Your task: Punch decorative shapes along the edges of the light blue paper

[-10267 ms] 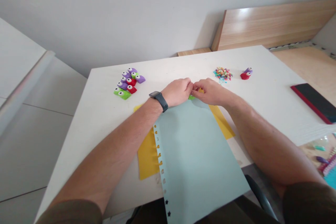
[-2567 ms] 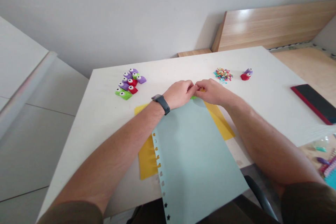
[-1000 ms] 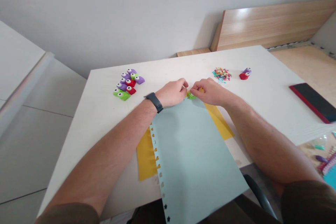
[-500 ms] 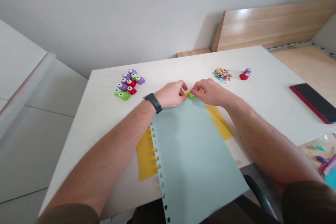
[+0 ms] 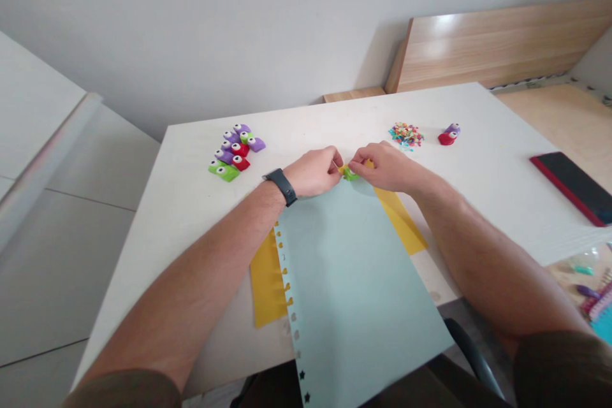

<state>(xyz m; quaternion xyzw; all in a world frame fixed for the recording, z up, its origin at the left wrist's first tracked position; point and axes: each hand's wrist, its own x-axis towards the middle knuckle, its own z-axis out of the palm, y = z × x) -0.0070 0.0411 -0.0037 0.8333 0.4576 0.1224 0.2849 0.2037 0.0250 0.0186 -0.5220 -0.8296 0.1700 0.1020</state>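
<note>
At the top edge of a pale blue sheet of paper, my right hand has its thumb and fingers closed on a small green figure with a round white eye. Just left of it is my left hand, wearing a dark wristband, with thumb and finger pinched together. Something thin and pale shows at those fingertips, too small to name. Notched and star-shaped holes run down the sheet's left margin. Yellow paper lies beneath it, and the fingers partly hide the green figure.
Several purple, red and green eyed figures stand in a group on the left of the white table. A pile of colourful bits and two more figures are at the back right. A dark phone-like slab with a red edge lies far right.
My hands stay at the sheet's top edge with almost no movement. The fingers shift slightly around the green figure, and a thin pale bit now shows at my left fingertips.
</note>
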